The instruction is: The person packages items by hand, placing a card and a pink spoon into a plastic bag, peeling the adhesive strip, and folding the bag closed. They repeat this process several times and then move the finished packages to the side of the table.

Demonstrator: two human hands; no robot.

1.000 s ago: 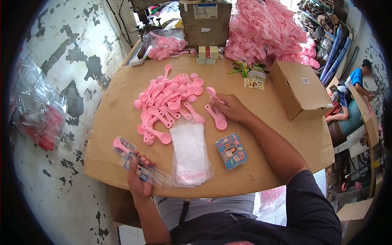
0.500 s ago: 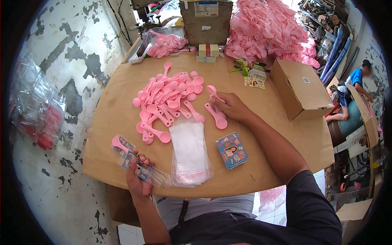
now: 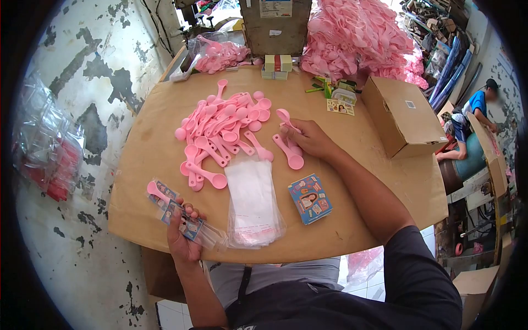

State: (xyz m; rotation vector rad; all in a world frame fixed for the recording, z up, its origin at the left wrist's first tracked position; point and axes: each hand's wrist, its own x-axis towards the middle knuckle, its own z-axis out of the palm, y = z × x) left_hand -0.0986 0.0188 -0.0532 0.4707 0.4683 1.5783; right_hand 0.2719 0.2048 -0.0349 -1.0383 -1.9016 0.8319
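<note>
My left hand (image 3: 184, 234) is closed around a few clear plastic packets (image 3: 192, 226) with blue printed cards inside, at the table's front left edge. A pink measuring spoon (image 3: 158, 191) lies along the top packet. My right hand (image 3: 309, 138) pinches another pink spoon (image 3: 285, 116) between thumb and fingers. Just below these fingers are more pink spoons (image 3: 289, 154), partly hidden by the hand. To the left spreads a loose pile of pink spoons (image 3: 225, 118). Clear plastic bags (image 3: 250, 201) lie stacked between my hands, with a stack of blue printed cards (image 3: 311, 199) to their right.
A cardboard box (image 3: 399, 118) stands at the table's right. Small yellow stacks (image 3: 276, 66), green items and a clear case (image 3: 344, 96) lie at the back. Behind rises a large heap of bagged pink spoons (image 3: 357, 41). Another person (image 3: 476, 113) sits at far right.
The view has shifted slightly. Both hands keep nearly the same places and hold the same things.
</note>
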